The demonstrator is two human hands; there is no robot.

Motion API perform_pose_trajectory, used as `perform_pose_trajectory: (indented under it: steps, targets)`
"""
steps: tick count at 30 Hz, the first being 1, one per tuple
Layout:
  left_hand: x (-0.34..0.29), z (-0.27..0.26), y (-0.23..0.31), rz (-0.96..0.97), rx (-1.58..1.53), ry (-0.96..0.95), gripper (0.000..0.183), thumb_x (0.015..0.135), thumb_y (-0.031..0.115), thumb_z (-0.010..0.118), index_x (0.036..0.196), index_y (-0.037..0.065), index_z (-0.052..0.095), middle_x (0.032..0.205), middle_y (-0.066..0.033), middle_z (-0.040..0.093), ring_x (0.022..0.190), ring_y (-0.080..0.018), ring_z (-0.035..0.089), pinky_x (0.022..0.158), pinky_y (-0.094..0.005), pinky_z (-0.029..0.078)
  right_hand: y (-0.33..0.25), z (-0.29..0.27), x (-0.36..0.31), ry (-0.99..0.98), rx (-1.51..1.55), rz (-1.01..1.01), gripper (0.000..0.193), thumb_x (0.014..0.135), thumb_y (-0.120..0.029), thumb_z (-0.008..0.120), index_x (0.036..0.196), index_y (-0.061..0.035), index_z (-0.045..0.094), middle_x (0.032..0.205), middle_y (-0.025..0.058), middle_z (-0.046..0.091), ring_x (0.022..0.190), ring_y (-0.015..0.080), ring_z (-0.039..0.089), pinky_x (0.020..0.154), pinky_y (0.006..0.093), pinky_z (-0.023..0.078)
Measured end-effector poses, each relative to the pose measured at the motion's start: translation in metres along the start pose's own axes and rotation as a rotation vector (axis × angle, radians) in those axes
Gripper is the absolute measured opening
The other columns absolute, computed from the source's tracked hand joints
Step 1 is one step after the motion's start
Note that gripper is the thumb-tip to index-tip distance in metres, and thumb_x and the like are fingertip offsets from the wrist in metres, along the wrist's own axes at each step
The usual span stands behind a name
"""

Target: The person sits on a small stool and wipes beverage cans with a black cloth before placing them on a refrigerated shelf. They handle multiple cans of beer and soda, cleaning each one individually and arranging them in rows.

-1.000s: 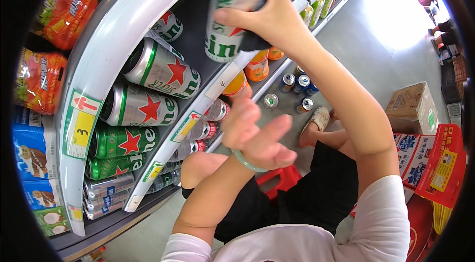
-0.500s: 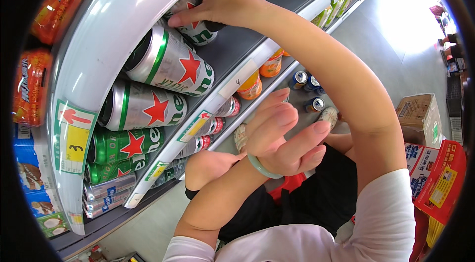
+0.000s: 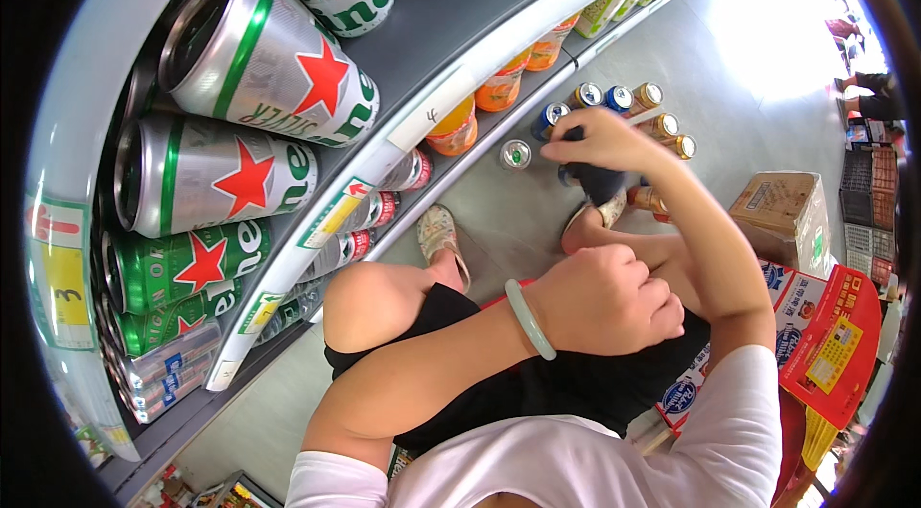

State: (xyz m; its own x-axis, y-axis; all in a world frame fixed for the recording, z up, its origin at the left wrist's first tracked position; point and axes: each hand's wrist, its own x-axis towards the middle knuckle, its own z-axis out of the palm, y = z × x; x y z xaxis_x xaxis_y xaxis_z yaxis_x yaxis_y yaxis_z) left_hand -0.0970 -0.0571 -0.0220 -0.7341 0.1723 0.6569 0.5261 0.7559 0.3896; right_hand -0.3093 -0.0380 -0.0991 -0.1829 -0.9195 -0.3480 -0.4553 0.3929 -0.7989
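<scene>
My right hand [image 3: 611, 139] is closed on a black cloth [image 3: 597, 184] that hangs over the floor, slightly blurred. Around it stand upright drink cans: a silver one with a green mark [image 3: 515, 156] on its left, a blue can [image 3: 554, 119] behind, and several gold cans [image 3: 660, 127] to the right. My left hand [image 3: 609, 302], with a pale green bangle [image 3: 529, 318] at its wrist, is curled above my lap; nothing shows in it. To the left, silver cans with red stars [image 3: 273, 67] lie on the shelf [image 3: 470, 19] above green cans [image 3: 197, 263].
Orange bottles [image 3: 504, 84] and red-capped bottles [image 3: 389, 206] fill the lower shelf along its rail. A cardboard box [image 3: 782, 211] and a red-and-white carton [image 3: 825, 335] stand on my right. My shoes [image 3: 441, 239] rest on the floor close to the cans.
My right hand has left the shelf cans and come down over the floor with the black cloth. My left hand has moved slightly right, its fingers curling in. The view has shifted.
</scene>
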Motion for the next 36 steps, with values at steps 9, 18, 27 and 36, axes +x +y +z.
perform_pose_trajectory:
  steps: [9,18,27,36]
  targets:
    - [0.012,0.008,-0.023,-0.090,0.072,-0.013,0.009,0.083,0.019,0.073,0.088,0.012,0.070,0.075,0.0014,0.061,0.064,-0.0146,0.064,0.052,-0.0287,0.050,0.130,0.152,0.097,0.130,-0.606,0.393,0.095,0.077,-0.061,0.079,0.154,-0.0188,0.042,0.137,0.0124,0.062,0.107,0.0339,0.071,0.084,0.0450,0.058]
    - [0.001,-0.006,-0.050,-0.777,0.588,-0.627,0.072,0.090,0.051,0.072,0.142,0.006,0.050,0.118,-0.0123,0.067,0.085,-0.0222,0.073,0.074,-0.0391,0.056,0.150,0.122,0.078,0.173,-0.471,0.279,0.047,0.084,-0.043,0.075,0.119,-0.0151,0.059,0.104,0.0143,0.076,0.101,0.0340,0.074,0.080,0.0458,0.059]
    - [-0.020,-0.036,-0.032,-0.842,0.287,-0.612,0.135,0.067,0.065,0.086,0.162,0.001,0.014,0.142,-0.0288,0.054,0.131,-0.0394,0.057,0.107,-0.0504,0.046,-0.046,-0.018,-0.082,0.079,0.255,-0.119,0.063,0.074,-0.029,0.091,0.126,-0.0071,0.065,0.113,0.0075,0.068,0.107,0.0170,0.063,0.095,0.0310,0.050]
    - [0.021,-0.050,-0.003,-0.932,-0.346,-0.065,0.089,0.070,0.039,0.089,0.135,-0.005,0.047,0.120,-0.0222,0.066,0.112,-0.0302,0.067,0.094,-0.0376,0.052,-0.079,-0.022,-0.145,0.763,1.271,-0.328,0.047,0.109,-0.052,0.045,0.113,-0.0076,0.059,0.109,0.0044,0.065,0.093,0.0130,0.062,0.085,0.0288,0.053]
